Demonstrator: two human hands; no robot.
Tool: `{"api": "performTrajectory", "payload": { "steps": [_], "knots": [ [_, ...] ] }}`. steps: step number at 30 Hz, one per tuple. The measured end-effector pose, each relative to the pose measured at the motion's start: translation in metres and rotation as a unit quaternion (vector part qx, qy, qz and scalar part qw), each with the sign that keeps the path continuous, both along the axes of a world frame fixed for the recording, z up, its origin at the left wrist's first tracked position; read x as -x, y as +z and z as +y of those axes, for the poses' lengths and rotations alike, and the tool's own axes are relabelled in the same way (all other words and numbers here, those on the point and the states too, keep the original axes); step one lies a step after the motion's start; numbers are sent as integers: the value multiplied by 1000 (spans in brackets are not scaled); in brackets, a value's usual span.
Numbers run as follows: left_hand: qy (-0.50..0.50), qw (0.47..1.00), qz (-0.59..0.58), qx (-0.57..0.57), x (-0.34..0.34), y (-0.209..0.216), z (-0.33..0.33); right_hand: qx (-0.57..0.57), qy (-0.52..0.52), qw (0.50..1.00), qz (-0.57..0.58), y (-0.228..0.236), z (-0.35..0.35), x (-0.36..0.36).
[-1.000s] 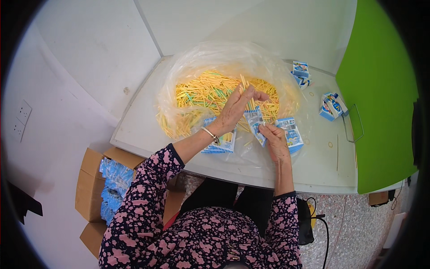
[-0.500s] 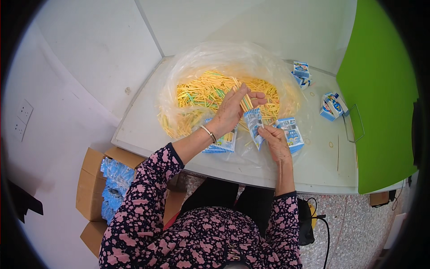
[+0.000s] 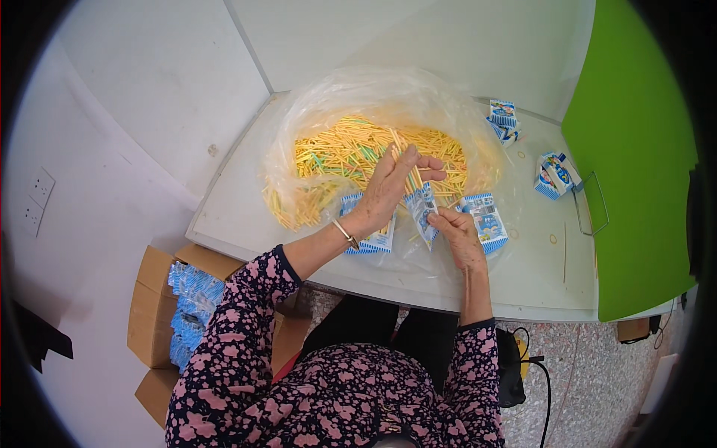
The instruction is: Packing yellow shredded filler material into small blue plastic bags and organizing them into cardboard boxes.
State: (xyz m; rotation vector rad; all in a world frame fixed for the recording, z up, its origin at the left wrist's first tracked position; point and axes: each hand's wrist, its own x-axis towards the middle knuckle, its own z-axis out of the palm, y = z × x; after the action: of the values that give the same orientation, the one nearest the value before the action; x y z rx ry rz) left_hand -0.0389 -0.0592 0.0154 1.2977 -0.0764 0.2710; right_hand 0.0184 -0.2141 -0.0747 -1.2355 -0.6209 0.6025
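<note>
My left hand [image 3: 382, 191] is closed round a small bundle of thin pale-yellow and green sticks [image 3: 414, 179], its fingertips pointing right. The lower ends of the sticks go into the mouth of a small blue-and-white packet [image 3: 423, 210]. Pinched between the thumb and fingers of my right hand [image 3: 461, 237], the packet hangs upright just below my left palm. Behind both hands, a heap of the same sticks [image 3: 343, 145] fills a large clear plastic bag [image 3: 328, 97]. One blue-and-white packet [image 3: 379, 240] lies partly under my left wrist, and another packet [image 3: 485, 222] beside my right hand.
Several packets [image 3: 503, 116] lie at the back right, with more packets [image 3: 556, 176] near a wire stand [image 3: 596, 203] by the green panel [image 3: 635, 164]. A cardboard box [image 3: 151, 299] of blue packets [image 3: 193, 299] stands on the left, below the table [image 3: 523, 287].
My left hand has shifted very slightly, still with the sticks in it. The packet stays in my right hand at nearly the same place.
</note>
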Motion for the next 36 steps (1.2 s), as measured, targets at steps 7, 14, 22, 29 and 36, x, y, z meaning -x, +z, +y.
{"api": "performTrajectory", "payload": {
  "steps": [7,14,22,29,36],
  "knots": [
    [37,997,45,46,0,-3,5,14,-22,1000,2,10,3,7],
    [35,997,41,59,0,1,7,20,-10,1000,16,11,3,9],
    [17,1000,14,-5,8,-7,1,23,2,1000,9,1,-1,2],
    [43,987,-37,-149,9,-13,5,19,9,1000,12,3,0,4],
    [27,983,7,-181,9,-27,17,13,-17,1000,1,6,4,8]
  ]
}}
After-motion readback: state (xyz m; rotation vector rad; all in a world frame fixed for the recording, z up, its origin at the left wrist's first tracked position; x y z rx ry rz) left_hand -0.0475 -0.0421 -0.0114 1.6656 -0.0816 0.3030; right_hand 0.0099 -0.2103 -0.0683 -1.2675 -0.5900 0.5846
